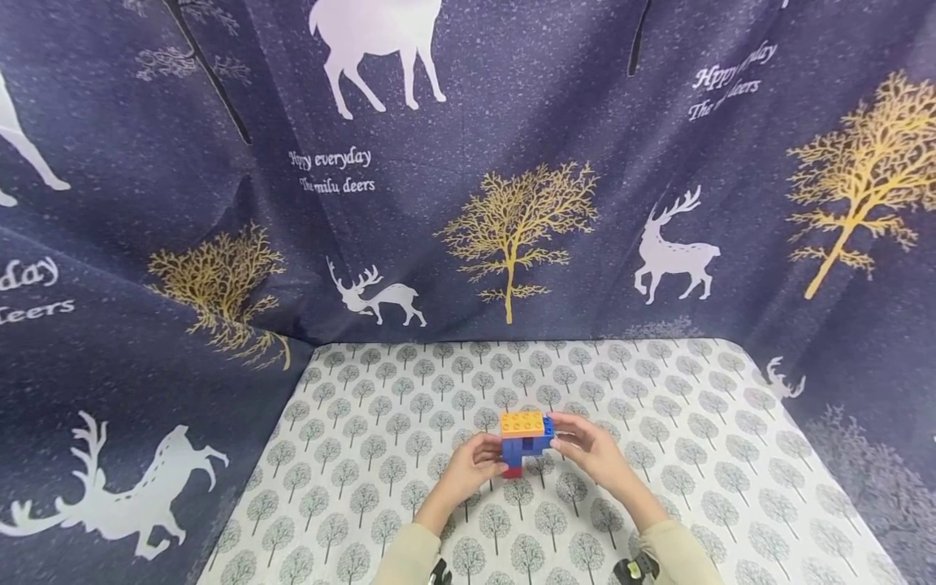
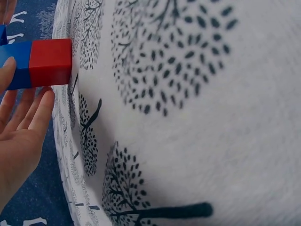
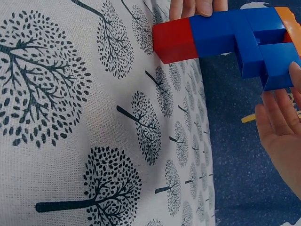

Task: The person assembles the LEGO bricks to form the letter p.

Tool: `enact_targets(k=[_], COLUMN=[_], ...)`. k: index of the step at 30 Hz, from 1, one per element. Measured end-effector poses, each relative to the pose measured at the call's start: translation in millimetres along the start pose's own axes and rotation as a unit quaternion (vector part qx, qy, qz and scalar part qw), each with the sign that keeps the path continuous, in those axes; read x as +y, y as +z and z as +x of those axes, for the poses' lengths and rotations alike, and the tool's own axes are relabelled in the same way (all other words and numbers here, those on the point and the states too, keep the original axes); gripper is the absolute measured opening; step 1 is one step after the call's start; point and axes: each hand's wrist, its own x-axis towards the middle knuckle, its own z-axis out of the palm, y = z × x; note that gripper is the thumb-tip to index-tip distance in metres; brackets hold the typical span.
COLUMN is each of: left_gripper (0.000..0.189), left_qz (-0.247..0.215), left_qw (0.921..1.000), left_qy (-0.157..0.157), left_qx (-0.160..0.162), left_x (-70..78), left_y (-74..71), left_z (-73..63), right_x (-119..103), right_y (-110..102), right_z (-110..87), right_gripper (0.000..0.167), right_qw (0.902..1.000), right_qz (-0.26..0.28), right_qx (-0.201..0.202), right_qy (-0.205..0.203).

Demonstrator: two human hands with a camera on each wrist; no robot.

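Observation:
A small stack of toy building blocks (image 1: 515, 446) stands between the two hands in the head view. Its top is an orange studded brick (image 1: 522, 423), with blue bricks (image 3: 214, 33) below and a red brick (image 3: 174, 42) as the foot. One blue end juts out to the right beneath the orange layer. My left hand (image 1: 471, 467) pinches the lower blue part just above the red foot, thumb in front and fingers behind. At the jutting blue end, my right hand (image 1: 595, 449) grips with thumb and fingers on opposite sides. The red foot is right at the cloth.
A white cloth printed with grey trees (image 1: 409, 487) covers the table. Dark blue curtains (image 1: 556, 122) with deer and golden trees hang behind it and along both sides. A wrist strap (image 1: 634, 569) shows at the right sleeve.

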Motion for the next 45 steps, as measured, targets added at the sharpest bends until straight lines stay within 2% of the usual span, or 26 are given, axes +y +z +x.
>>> enact_targets(k=[4, 12, 17, 20, 24, 31, 36, 41, 45], left_gripper=[0.039, 0.037, 0.036, 0.038, 0.041, 0.051, 0.055, 0.056, 0.053], left_qz=[-0.007, -0.015, -0.009, -0.001, 0.004, 0.002, 0.003, -0.001, 0.013], left_qw=[1.0, 0.9995, 0.9993, 0.9995, 0.9991, 0.9984, 0.9978, 0.9982, 0.9983], left_qy=[0.002, 0.021, 0.028, 0.011, -0.004, -0.014, -0.029, -0.035, -0.041], left_qx=[0.004, 0.018, 0.023, 0.031, 0.042, 0.054, 0.059, 0.049, 0.04], left_x=[0.6, 21.7, 26.1, 15.0, -1.2, -2.0, -1.4, 2.6, 5.6], left_y=[-0.5, -3.6, -4.6, -4.9, -4.5, -5.6, -6.5, -7.4, -9.0], left_z=[-0.2, -7.2, -7.6, -2.1, 3.4, 1.4, 0.1, -0.8, 0.1], right_x=[-3, -2, -9, -9, -4, -4, 0, 8, 15], right_y=[0, 1, 3, 3, 2, 2, 4, 5, 5], right_z=[0.5, 6.7, 12.4, 18.6, 25.6, 33.2, 37.7, 42.6, 45.9], right_gripper=[0.046, 0.043, 0.044, 0.045, 0.046, 0.049, 0.049, 0.048, 0.047], right_qw=[0.9999, 0.9995, 0.9962, 0.9918, 0.9884, 0.9875, 0.9866, 0.9861, 0.9857], right_qz=[0.006, -0.003, -0.005, -0.014, -0.031, -0.044, -0.038, -0.025, -0.025], right_qx=[0.002, 0.026, 0.055, 0.069, 0.069, 0.041, 0.038, 0.031, 0.026], right_qy=[0.009, 0.015, 0.068, 0.107, 0.132, 0.146, 0.154, 0.161, 0.165])
